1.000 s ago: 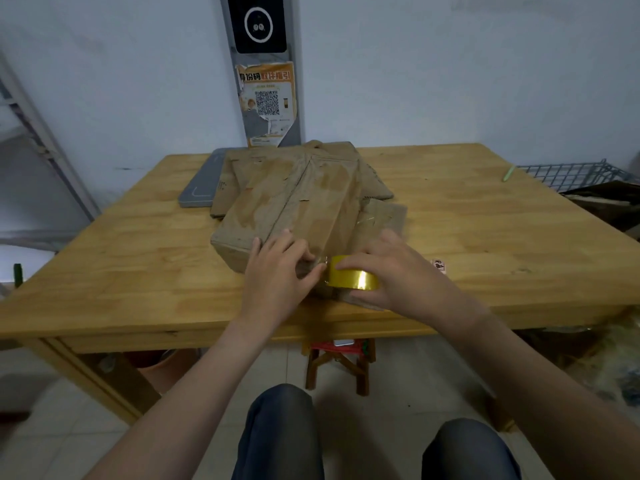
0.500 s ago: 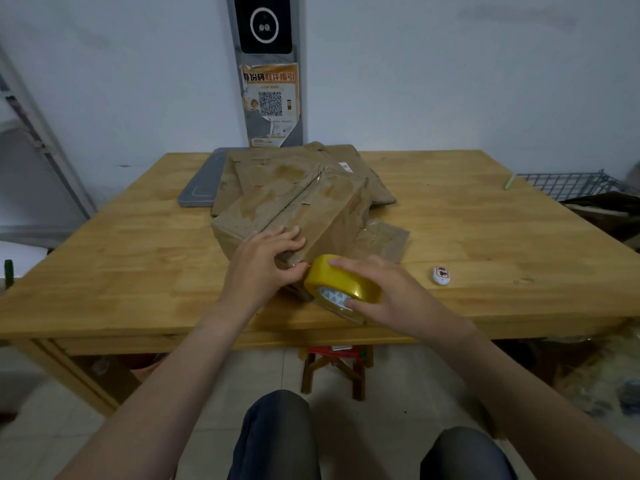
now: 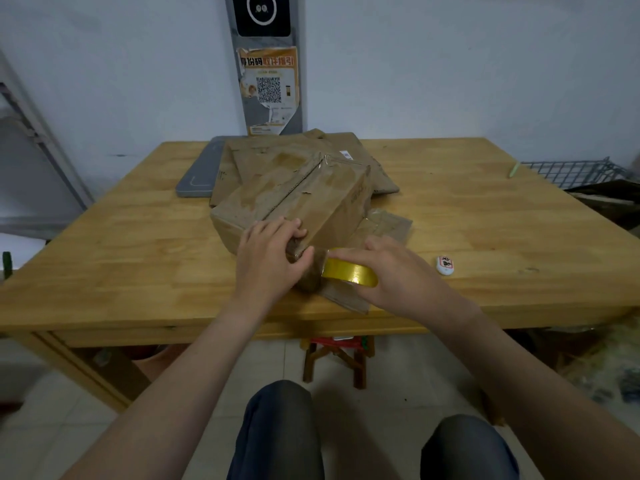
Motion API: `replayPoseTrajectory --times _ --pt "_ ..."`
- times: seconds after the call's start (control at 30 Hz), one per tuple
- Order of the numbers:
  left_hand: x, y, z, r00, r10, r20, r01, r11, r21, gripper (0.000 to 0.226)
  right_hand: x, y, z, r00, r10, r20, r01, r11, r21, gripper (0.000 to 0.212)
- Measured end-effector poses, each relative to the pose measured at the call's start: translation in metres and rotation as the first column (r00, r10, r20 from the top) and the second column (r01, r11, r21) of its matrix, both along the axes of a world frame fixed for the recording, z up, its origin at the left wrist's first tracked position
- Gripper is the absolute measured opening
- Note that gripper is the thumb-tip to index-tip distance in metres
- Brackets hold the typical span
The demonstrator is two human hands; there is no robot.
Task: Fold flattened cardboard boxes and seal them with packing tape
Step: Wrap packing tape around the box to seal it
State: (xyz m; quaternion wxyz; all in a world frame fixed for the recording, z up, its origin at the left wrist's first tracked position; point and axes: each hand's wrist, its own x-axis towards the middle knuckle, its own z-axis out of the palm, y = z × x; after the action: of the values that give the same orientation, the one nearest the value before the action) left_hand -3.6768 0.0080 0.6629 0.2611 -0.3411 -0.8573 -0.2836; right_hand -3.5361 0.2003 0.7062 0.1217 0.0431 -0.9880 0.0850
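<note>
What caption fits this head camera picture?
Left hand grips a cardboard box on the table; right hand holds a yellow tape roll at its corner.

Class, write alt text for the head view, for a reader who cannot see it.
A person's left hand grips the near corner of a cardboard box on a wooden table, while the right hand holds a yellow tape roll beside it. Behind lie flattened boxes; a small white object sits right.

The lone head-worn camera looks forward and down from close behind the left hand [image 3: 268, 259] and right hand [image 3: 393, 273], across the table [image 3: 138, 258] beyond them toward the wall [image 3: 450, 64].
</note>
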Motion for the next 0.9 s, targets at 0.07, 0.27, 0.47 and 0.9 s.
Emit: replayPoseTrajectory --times 0.07,0.27,0.47,0.9 --pt "0.002 0.007 -0.002 0.999 0.044 -0.025 -0.043 0.998 0.046 0.033 -0.002 -0.002 0.0 1.0 -0.004 0.01 0.004 1.0 0.0 0.065" --pt "-0.001 0.007 -0.008 0.997 0.022 -0.071 -0.02 0.999 0.031 0.037 -0.004 0.004 0.0 1.0 0.008 0.009 -0.007 0.998 -0.062 0.066" --pt "-0.019 -0.017 -0.006 0.979 -0.204 0.01 0.204 0.978 -0.028 0.053 -0.005 0.004 0.0 1.0 0.008 0.02 -0.007 1.0 -0.028 0.065" --pt "-0.029 -0.029 0.007 0.945 -0.307 0.109 0.315 0.947 -0.062 0.061 -0.004 0.003 -0.002 1.0 0.003 0.011 -0.003 1.0 -0.006 0.067"
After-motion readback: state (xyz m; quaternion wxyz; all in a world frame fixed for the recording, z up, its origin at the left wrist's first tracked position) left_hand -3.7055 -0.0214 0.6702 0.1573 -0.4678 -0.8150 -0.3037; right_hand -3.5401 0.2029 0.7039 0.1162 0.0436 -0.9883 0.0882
